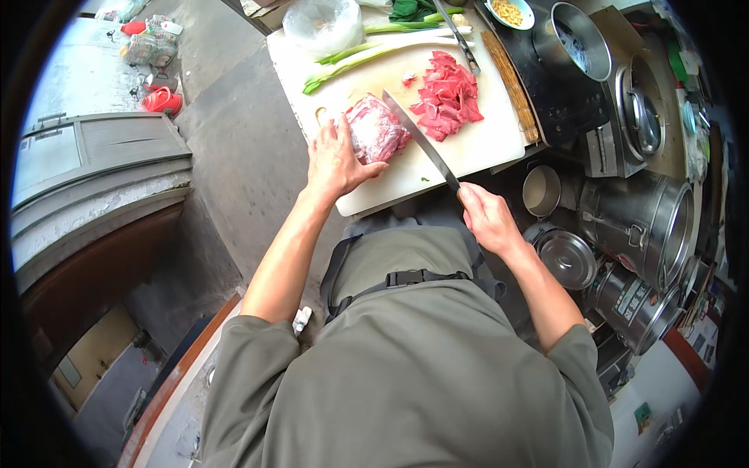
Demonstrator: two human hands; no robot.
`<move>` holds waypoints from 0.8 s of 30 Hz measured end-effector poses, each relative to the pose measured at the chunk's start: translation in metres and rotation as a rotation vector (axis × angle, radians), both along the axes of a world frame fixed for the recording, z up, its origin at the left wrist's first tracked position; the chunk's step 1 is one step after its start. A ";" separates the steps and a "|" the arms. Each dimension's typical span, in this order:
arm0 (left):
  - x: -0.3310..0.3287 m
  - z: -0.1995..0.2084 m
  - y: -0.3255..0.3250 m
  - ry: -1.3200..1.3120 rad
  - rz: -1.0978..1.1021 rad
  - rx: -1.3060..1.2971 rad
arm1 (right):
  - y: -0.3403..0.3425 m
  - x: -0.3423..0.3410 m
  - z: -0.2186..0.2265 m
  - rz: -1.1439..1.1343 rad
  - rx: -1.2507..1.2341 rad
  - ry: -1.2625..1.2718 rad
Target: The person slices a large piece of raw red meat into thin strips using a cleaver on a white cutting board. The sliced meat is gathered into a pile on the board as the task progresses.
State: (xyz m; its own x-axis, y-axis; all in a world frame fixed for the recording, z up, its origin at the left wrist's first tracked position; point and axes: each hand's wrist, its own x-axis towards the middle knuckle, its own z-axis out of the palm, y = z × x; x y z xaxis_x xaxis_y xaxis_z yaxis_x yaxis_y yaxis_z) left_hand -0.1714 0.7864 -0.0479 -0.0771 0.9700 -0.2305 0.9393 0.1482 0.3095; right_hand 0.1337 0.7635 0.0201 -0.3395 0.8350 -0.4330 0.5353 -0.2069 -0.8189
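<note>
A piece of raw red meat (376, 129) with whitish fat lies on the white cutting board (468, 156). My left hand (337, 160) rests against its left side, fingers spread and thumb along the near edge. In my right hand (488, 214) is the handle of a long kitchen knife (427, 148). The blade points up and left, its tip beside the meat's right edge; whether it touches I cannot tell. Right of the blade sits a pile of sliced raw meat (447, 97), with one small scrap (408, 79) apart from it.
Leeks (367, 54) and a clear plastic bag (323, 27) lie at the board's far side. Near the right edge is another long utensil (460, 39). A bowl of yellow pieces (511, 12), a steel pot (573, 43) and large steel containers (640, 226) stand to the right.
</note>
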 end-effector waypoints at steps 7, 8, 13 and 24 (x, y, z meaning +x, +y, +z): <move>-0.010 0.011 0.004 -0.114 -0.058 -0.093 | 0.014 -0.041 0.015 0.105 0.058 -0.172; -0.011 0.008 0.003 -0.114 -0.057 -0.080 | 0.014 -0.043 0.015 0.116 0.061 -0.176; -0.028 -0.001 0.003 -0.283 -0.048 -0.051 | 0.021 -0.052 0.012 0.149 0.086 -0.179; -0.066 -0.031 -0.020 -0.599 0.080 -0.132 | 0.052 -0.034 -0.006 0.110 -0.098 -0.088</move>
State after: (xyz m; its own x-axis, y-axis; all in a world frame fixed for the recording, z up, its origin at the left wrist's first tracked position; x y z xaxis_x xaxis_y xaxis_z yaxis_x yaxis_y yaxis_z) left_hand -0.2376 0.7667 -0.0792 0.0315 0.9271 -0.3735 0.5923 0.2837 0.7541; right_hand 0.0993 0.8155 0.0137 -0.3835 0.7472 -0.5428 0.6279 -0.2201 -0.7466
